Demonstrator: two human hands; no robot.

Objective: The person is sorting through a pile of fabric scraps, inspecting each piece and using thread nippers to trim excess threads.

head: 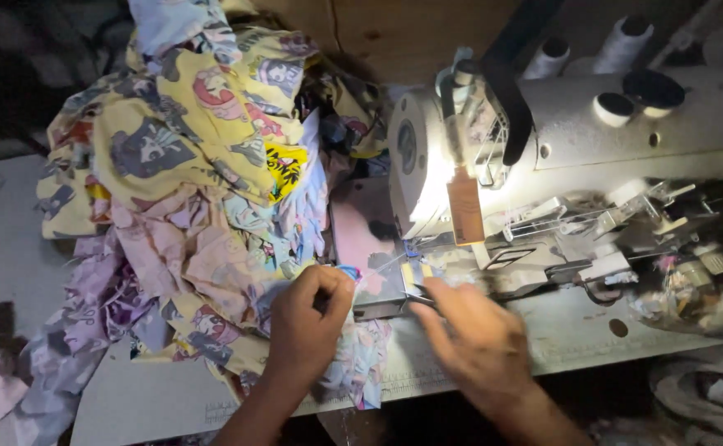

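Left hand [308,318] is gripping a printed cloth piece [353,359], fingers curled closed around its edge, at the table [155,396] front. Right hand [477,339] is lying flat, fingers extended, pressing cloth toward the sewing machine [559,157]; motion blur seems to be hiding any grasp. A fabric heap [188,165] is sitting just left.

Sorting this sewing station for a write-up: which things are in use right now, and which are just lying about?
In use:
left hand gripping the printed fabric piece
right hand by the needle area
sewing machine

Lying about:
heap of printed fabric
thread cones
table
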